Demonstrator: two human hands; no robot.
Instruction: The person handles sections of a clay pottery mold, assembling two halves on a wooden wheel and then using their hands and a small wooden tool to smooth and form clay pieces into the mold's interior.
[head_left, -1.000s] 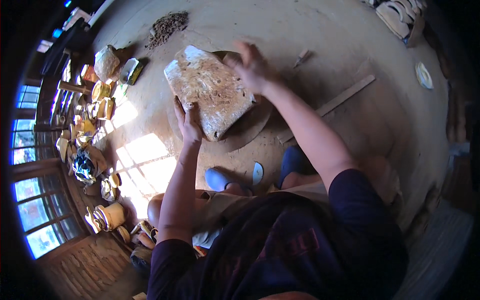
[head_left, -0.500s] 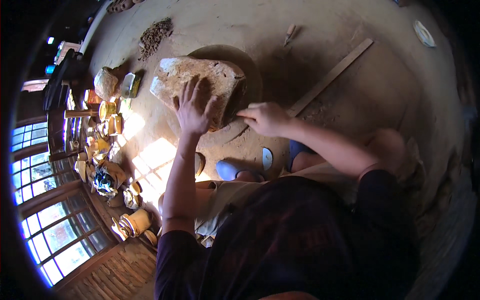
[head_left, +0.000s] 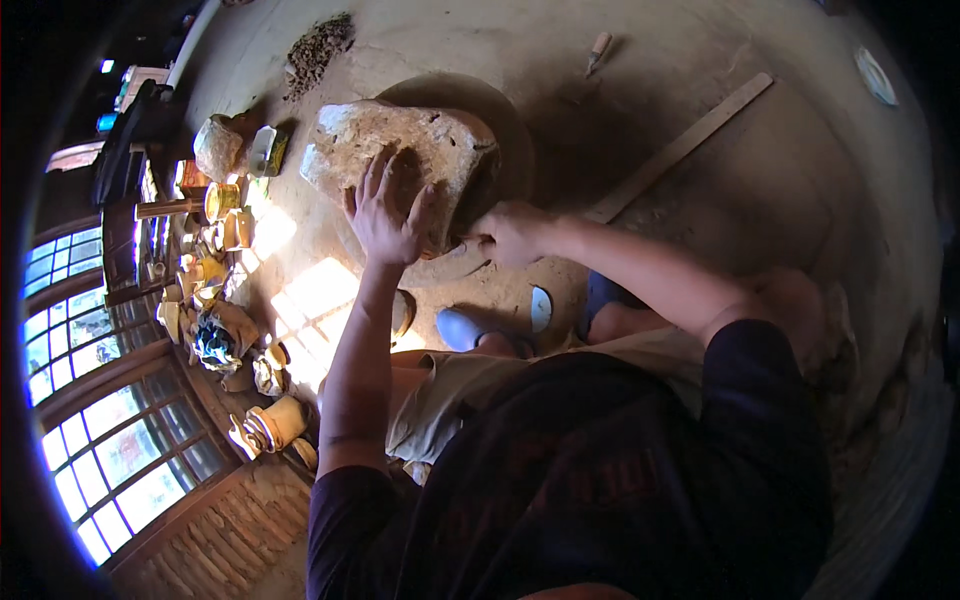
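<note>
A big rough block (head_left: 440,145), pale brown and pitted like stone or dry clay, lies on a round disc (head_left: 512,125) on the floor before me. My left hand (head_left: 388,215) rests on its top with fingers spread. At the block's near right edge is my right hand (head_left: 512,233), its fingers curled closed. Something small and thin seems to stick out of that fist toward the block's lower edge, too hidden to name. Both forearms reach in from my dark sleeves.
Farther off are a heap of brown crumbs (head_left: 318,55), a wooden-handled tool (head_left: 600,45) and a long wooden slat (head_left: 690,145). A pale rock (head_left: 216,148), a yellow can (head_left: 222,201) and several pots line the left by the windows. My blue shoe (head_left: 465,328) is close by.
My right hand has moved left, closer to the block's near right edge. My left hand stays on the top. The whole view has shifted slightly.
</note>
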